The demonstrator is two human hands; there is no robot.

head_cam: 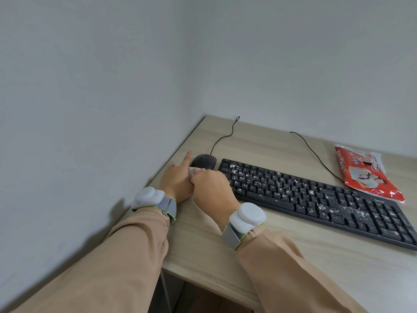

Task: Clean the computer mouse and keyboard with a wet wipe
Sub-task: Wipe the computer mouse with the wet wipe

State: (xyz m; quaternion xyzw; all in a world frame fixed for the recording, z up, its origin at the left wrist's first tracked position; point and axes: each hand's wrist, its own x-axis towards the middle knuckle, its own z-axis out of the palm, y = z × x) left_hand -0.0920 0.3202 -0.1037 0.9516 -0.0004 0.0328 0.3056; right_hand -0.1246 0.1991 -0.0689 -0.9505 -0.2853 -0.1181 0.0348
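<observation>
Mouse [204,162] touched by left hand [177,181], forefinger straight; right hand [212,188] grips wipe [191,171]; red packet [365,172] lettering unreadable.

The red wipes packet [370,175] carries white lettering too blurred to read. The keyboard [316,197] key markings are too small to read.
</observation>
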